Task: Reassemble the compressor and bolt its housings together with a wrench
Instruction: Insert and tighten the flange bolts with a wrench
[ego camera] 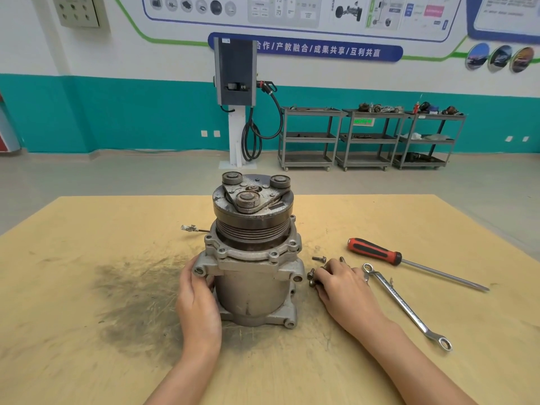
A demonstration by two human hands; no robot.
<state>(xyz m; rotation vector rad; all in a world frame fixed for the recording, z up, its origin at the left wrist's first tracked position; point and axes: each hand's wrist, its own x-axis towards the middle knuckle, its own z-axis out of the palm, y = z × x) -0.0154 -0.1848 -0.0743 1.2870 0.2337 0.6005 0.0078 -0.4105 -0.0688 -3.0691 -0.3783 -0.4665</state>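
Observation:
The grey compressor (252, 270) stands upright in the middle of the wooden table (87, 361), its rusty pulley and clutch plate on top. My left hand (197, 299) grips its left side, fingers curled round the housing below the flange ear. Just right of the compressor lie several small bolts (312, 276). My right hand (343, 287) rests on the table among them, its fingertips curled over the bolts; whether one is pinched is hidden. A silver ring wrench (404, 304) lies to the right of that hand.
A red-and-black screwdriver (377, 252) lies beyond the wrench, its shaft pointing right. A small connector on a wire (189, 228) sticks out left of the compressor. A dark grease stain (137, 296) covers the table to the left. Grey tool carts (368, 138) stand by the far wall.

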